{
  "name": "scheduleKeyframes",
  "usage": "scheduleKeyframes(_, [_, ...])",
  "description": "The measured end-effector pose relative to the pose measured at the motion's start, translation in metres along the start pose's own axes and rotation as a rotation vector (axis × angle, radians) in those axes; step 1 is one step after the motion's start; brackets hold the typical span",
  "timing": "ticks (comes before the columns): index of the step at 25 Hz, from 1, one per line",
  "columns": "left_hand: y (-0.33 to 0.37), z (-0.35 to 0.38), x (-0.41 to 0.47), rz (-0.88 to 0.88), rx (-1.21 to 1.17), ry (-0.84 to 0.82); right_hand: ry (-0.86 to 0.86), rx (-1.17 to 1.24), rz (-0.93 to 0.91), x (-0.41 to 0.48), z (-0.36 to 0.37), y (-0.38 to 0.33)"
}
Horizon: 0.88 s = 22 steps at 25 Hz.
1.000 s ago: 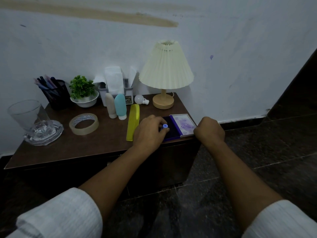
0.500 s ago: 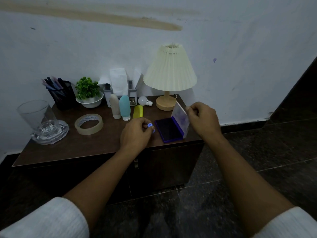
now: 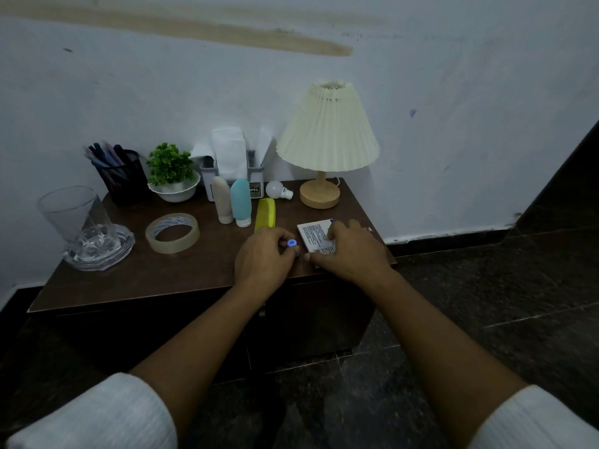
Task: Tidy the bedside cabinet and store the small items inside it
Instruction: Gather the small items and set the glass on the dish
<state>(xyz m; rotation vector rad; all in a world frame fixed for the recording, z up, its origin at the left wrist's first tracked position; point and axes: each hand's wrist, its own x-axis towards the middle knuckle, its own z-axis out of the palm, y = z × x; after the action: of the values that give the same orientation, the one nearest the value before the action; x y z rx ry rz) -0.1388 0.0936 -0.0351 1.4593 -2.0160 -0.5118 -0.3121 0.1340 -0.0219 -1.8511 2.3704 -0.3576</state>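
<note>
Gathering small items at the cabinet's (image 3: 194, 273) front right corner, the right hand (image 3: 351, 252) curls over the flat, label-up box (image 3: 313, 236), long side seemingly toward the wall, while the left hand (image 3: 262, 259) pinches a blue-tipped stamp (image 3: 291, 243); next, likely, lift both and open a door.

Cabinet top (image 3: 146, 283) lies bare front-left (tape roll (image 3: 171, 244), glass (image 3: 74, 212) behind); bottles (image 3: 240, 202), lamp (image 3: 327, 134) crowd the back.
</note>
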Motion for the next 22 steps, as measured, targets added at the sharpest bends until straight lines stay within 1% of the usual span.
scheduleKeyframes(4, [0.004,0.002,-0.001,0.043,-0.001,-0.005,-0.015,-0.046,0.065,0.001,-0.004,0.006])
scheduleKeyframes(8, [0.016,0.009,0.000,0.102,-0.014,-0.021,-0.026,-0.043,0.182,-0.001,-0.014,0.022])
scheduleKeyframes(11, [0.023,0.018,0.002,0.123,-0.009,-0.032,-0.021,-0.041,0.233,-0.005,-0.021,0.032])
scheduleKeyframes(18, [0.023,0.029,0.000,0.140,0.008,-0.047,-0.024,-0.002,0.246,-0.005,-0.021,0.036])
scheduleKeyframes(22, [0.020,0.010,-0.001,0.132,-0.024,-0.048,0.102,0.003,0.199,-0.009,-0.028,0.029])
